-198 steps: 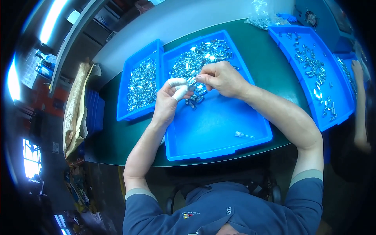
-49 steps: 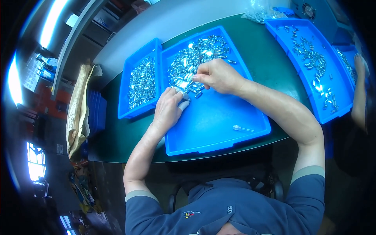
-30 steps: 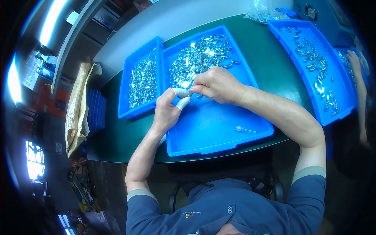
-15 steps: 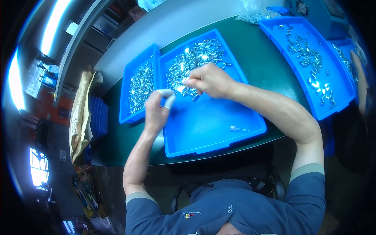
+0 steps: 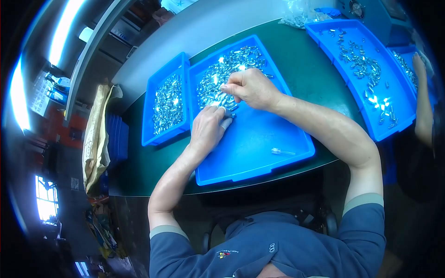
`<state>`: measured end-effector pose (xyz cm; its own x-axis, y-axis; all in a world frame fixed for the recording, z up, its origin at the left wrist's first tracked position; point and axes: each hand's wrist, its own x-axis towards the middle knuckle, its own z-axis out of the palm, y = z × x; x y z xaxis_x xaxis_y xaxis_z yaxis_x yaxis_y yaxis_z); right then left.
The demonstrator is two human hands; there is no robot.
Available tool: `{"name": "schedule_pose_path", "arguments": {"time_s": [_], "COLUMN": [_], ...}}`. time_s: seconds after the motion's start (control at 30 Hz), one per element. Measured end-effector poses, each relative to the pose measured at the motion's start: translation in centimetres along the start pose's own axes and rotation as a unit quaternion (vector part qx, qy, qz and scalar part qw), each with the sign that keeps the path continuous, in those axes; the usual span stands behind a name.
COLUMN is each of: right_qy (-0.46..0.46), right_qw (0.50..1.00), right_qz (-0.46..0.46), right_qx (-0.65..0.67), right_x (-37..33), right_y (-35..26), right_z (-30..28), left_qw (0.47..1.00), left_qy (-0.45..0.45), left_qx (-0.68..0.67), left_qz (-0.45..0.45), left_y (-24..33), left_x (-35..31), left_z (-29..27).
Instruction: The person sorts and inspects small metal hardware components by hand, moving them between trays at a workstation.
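A large blue tray (image 5: 255, 143) lies before me, with a heap of small shiny metal cylinders (image 5: 218, 74) in its far part. Over the right side of the heap, my right hand (image 5: 257, 89) is closed in a pinch; whatever sits between its thumb and forefinger is too small to make out. My left hand (image 5: 207, 127), with white coverings on some fingers, reaches down to the heap's near edge. Its fingers are bent together at the metal pieces, and their tips are partly hidden. A thin needle-like piece with a clear hub (image 5: 277, 151) lies in the tray's near right part.
A smaller blue tray (image 5: 147, 127) of metal pieces adjoins on the left. Another blue tray (image 5: 394, 99) with scattered pieces stands at the right, beside a co-worker's arm (image 5: 423, 106). Clear plastic bags (image 5: 299, 15) lie at the back of the green tabletop (image 5: 306, 67).
My left hand has moved right and down from the tray's left edge onto the heap's near edge. My right hand has shifted slightly up and right, still pinched. The co-worker's arm has moved.
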<state>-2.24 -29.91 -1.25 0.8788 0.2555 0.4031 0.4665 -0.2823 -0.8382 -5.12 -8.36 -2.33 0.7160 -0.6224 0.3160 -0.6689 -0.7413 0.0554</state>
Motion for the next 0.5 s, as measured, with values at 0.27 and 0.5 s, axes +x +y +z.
{"name": "schedule_pose_path", "arguments": {"time_s": [0.27,0.5], "right_qy": [-0.04,-0.063], "right_qw": [0.999,0.996], "right_qz": [0.012,0.02], "right_qx": [-0.014,-0.051], "right_x": [0.0,-0.2], "right_y": [0.9,0.0], "right_z": [-0.1,0.3], "left_qw": [0.996,0.922], "left_qy": [-0.018,0.069], "left_qx": [-0.073,-0.32], "left_qz": [-0.046,-0.207], "left_y": [0.7,-0.7], "left_x": [-0.3,-0.7], "left_z": [-0.4,-0.2]}}
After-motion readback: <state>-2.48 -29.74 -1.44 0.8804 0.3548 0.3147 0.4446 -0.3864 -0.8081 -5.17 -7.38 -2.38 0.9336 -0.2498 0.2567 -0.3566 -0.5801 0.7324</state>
